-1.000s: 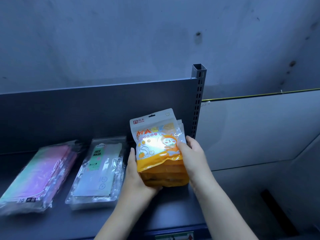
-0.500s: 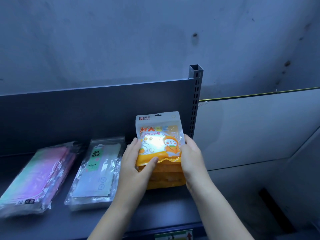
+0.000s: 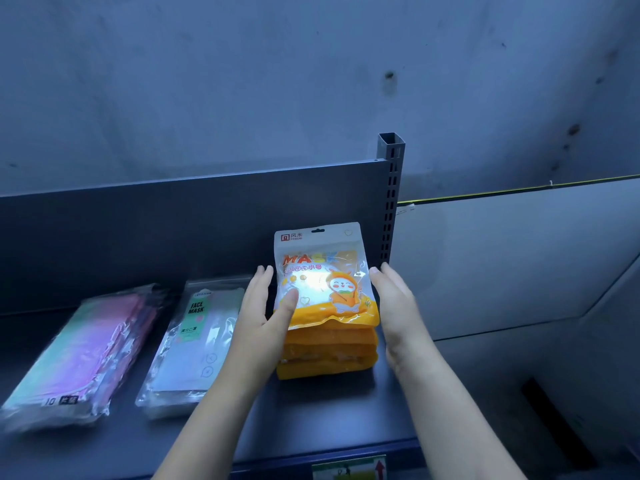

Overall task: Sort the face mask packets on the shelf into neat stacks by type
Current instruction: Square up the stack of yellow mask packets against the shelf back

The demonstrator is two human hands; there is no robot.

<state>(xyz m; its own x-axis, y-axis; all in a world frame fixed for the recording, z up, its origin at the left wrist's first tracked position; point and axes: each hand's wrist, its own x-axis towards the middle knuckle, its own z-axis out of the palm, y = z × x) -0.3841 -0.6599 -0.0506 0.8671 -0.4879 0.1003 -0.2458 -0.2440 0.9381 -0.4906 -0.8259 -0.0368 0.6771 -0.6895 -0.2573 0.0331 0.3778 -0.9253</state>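
Nearest to us: the shelf (image 3: 322, 417) front lip carries a green and white label (image 3: 348, 468) with a red arrow. Both forearms come up over that lip from below.

Left hand (image 3: 258, 323): not clamped. Its fingers (image 3: 261, 280) are straight and held together, laid along the left side of the orange stack (image 3: 327, 356). The thumb (image 3: 289, 301) rests flat on the face of the top packet (image 3: 322, 271), near its lower left.

Right hand (image 3: 396, 306): also spread flat, nothing gripped. Its straight fingers (image 3: 379, 277) lie against the right edge of the top packet, palm facing inward. We can't tell whether the palm itself touches lower down.

So the orange stack sits between the two flat hands, boxed in from both sides rather than held. It lies on the shelf at the right end, several packets deep with the orange bottom edges layered toward us. The top packet has a white header, "MASK" lettering and a cartoon figure in an orange hood. Glare hides its middle.

To the left of the left hand, just beside the wrist, is the clear FACE MASK stack (image 3: 194, 344), lying flat. Further left and separate from it is the pink-green stack (image 3: 79, 355) in clear wrap, also flat, marked "10" at its near edge.

Behind everything is the grey back panel (image 3: 156, 233). The slotted upright (image 3: 390, 202) stands at its right end, just behind the orange stack. Beyond are the stained wall (image 3: 277, 81) and, to the right, a white panel (image 3: 519, 258).
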